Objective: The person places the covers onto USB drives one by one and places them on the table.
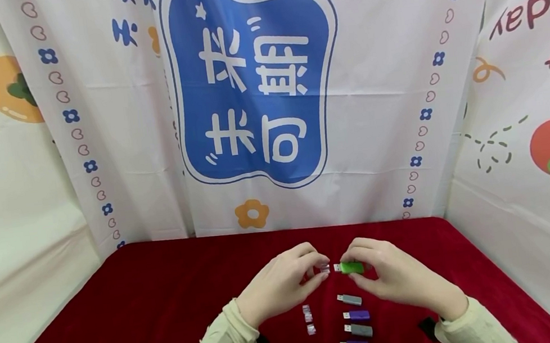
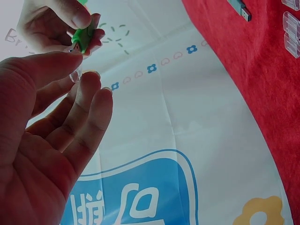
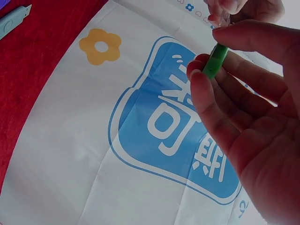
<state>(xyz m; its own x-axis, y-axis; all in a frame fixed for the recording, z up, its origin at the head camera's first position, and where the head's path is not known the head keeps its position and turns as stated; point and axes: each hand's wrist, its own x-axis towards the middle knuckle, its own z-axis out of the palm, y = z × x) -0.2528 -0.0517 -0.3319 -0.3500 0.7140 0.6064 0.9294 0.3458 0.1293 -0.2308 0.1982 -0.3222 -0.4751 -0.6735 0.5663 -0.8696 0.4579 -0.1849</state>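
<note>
My left hand [image 1: 292, 280] pinches a small clear plastic cap [image 1: 325, 269] between thumb and fingers. Facing it, my right hand [image 1: 385, 269] grips a green USB stick [image 1: 352, 267] by its body, the metal plug pointing left at the cap. A short gap separates plug and cap in the head view. In the left wrist view the cap [image 2: 76, 75] hangs just below the plug of the green stick [image 2: 83, 37]. The right wrist view shows the green body [image 3: 215, 61] between thumb and fingertips.
On the red cloth [image 1: 168, 308], a column of grey and purple USB sticks [image 1: 356, 315] lies below the hands, plugs to the left. Left of them, several clear caps [image 1: 310, 330] form another column. A printed white curtain [image 1: 383, 182] hangs behind the table.
</note>
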